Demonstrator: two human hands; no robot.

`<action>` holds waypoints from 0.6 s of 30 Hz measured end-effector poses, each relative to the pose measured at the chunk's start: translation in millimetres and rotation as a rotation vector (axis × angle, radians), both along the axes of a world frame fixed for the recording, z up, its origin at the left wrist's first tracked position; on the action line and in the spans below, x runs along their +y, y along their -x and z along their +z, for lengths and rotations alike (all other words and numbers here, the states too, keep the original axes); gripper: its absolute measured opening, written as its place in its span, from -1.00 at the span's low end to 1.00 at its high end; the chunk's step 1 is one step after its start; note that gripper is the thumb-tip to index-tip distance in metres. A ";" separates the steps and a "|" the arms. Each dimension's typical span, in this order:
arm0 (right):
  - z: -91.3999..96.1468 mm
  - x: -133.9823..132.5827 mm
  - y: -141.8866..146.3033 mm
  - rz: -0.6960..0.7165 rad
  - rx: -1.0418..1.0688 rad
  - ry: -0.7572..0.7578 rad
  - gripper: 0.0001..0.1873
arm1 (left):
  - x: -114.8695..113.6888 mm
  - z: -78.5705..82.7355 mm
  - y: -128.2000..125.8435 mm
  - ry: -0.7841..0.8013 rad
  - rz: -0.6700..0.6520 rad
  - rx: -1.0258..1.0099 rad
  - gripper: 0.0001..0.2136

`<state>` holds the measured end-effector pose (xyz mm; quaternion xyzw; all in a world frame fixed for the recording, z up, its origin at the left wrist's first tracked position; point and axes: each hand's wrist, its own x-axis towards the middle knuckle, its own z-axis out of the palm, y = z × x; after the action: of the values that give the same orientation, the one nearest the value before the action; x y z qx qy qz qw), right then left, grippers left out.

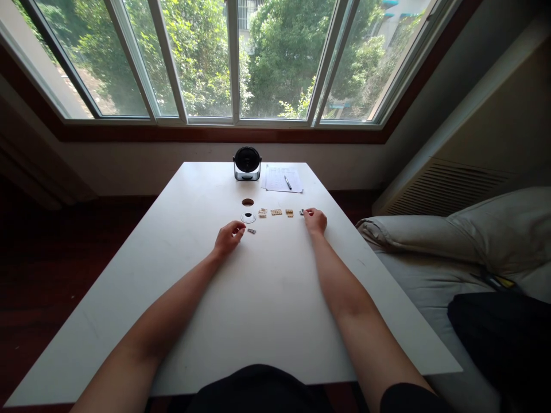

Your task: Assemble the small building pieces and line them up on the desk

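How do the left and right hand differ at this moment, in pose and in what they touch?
The left hand lies nearer the body than the right hand. The left hand's curled fingers stop just short of a grey piece; the right hand's fingertips meet a dark piece, grip unclear. Both are bare and rest on the table.

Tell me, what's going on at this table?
A person sits at a white table with both arms stretched out. The left hand rests curled beside a small grey piece and a round clear disc. The right hand has its fingertips at a small dark piece, at the end of a row of tan bricks. A fan and paper with a pen sit at the far edge.
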<state>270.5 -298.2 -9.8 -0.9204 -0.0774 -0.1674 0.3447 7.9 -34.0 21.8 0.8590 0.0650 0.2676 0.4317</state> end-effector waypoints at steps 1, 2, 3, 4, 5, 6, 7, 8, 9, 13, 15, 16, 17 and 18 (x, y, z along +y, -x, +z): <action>-0.8 0.9 -1.4 -0.005 0.012 0.007 -0.75 | -0.1 0.5 0.2 0.002 -0.005 0.005 -0.86; -1.5 1.7 -2.7 -0.011 0.019 0.013 -0.75 | -0.3 1.0 0.4 0.005 -0.012 0.010 -0.85; -2.1 2.3 -3.9 -0.016 0.021 0.018 -0.76 | -0.4 1.6 0.6 0.007 -0.018 0.014 -0.85; -2.7 2.7 -5.0 -0.022 0.020 0.023 -0.76 | -0.4 2.1 0.6 0.007 -0.020 0.017 -0.85; -3.5 3.0 -6.1 -0.025 0.019 0.028 -0.76 | -0.4 2.5 0.6 0.005 -0.018 0.018 -0.86; -4.3 3.2 -7.1 -0.028 0.019 0.033 -0.77 | -0.4 2.7 0.4 0.002 -0.015 0.018 -0.86; -5.2 3.4 -8.0 -0.030 0.019 0.040 -0.77 | -0.3 2.7 0.2 -0.002 -0.012 0.019 -0.86; -6.2 3.6 -8.8 -0.033 0.020 0.047 -0.78 | -0.1 2.6 0.0 -0.005 -0.010 0.021 -0.86; -7.1 3.7 -9.6 -0.037 0.020 0.055 -0.79 | 0.0 2.3 -0.3 -0.009 -0.010 0.021 -0.86; -9.9 4.3 -11.7 -0.042 0.028 0.081 -0.78 | 0.6 0.6 -0.9 -0.025 -0.007 0.015 -0.86; -10.5 4.4 -12.1 -0.039 0.033 0.085 -0.77 | 0.8 -0.2 -0.9 -0.032 -0.001 0.015 -0.85; -10.7 4.3 -12.3 -0.039 0.033 0.085 -0.76 | 0.9 -0.5 -0.9 -0.034 0.000 0.017 -0.85; -10.9 4.2 -12.4 -0.040 0.031 0.085 -0.76 | 0.9 -0.9 -0.9 -0.035 0.002 0.020 -0.85; -11.0 4.0 -12.4 -0.041 0.027 0.085 -0.76 | 1.0 -1.2 -0.9 -0.035 0.006 0.021 -0.85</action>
<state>282.9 -294.3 -20.8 -0.9378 -0.0607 -0.1584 0.3030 8.8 -33.0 20.6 0.8689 0.0673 0.2609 0.4152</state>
